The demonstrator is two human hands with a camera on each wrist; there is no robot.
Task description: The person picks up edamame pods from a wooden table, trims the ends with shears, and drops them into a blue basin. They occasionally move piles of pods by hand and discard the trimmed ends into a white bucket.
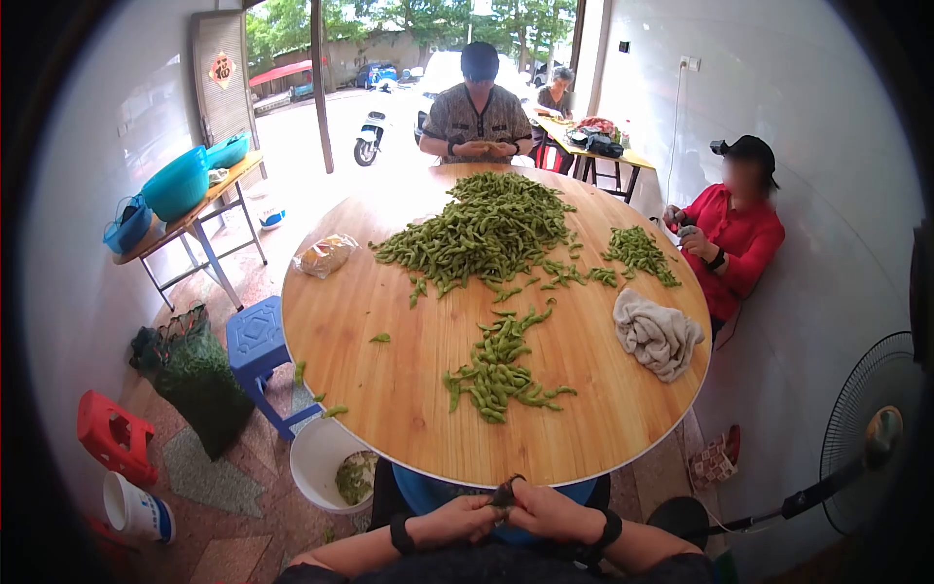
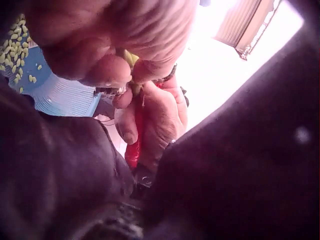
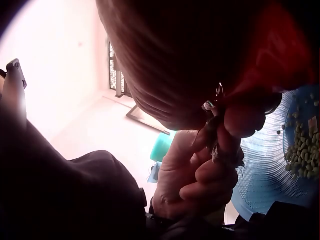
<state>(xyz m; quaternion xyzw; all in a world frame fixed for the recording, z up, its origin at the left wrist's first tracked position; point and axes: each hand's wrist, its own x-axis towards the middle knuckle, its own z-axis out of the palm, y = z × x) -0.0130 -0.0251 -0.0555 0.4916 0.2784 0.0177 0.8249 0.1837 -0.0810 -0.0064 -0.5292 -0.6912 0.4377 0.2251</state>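
Observation:
Just below the near table edge, my left hand (image 1: 457, 519) and right hand (image 1: 550, 511) meet at the fingertips. Both pinch a small green bean pod (image 2: 131, 58), mostly hidden by the fingers. Something dark covers the fingertips in the head view. Under the hands, a blue mesh basket (image 2: 67, 95) holds shelled green beans (image 3: 304, 155). A small pile of green pods (image 1: 501, 375) lies on the round wooden table (image 1: 389, 409) in front of me, with a large heap of pods (image 1: 486, 234) behind it.
A crumpled cloth (image 1: 657, 334) and another pod pile (image 1: 642, 253) lie at the right. A plastic bag (image 1: 326, 255) sits at the left edge. A white bucket (image 1: 316, 467) with green scraps and a blue stool (image 1: 258, 336) stand left. Two people sit around the table; a fan (image 1: 871, 433) is at right.

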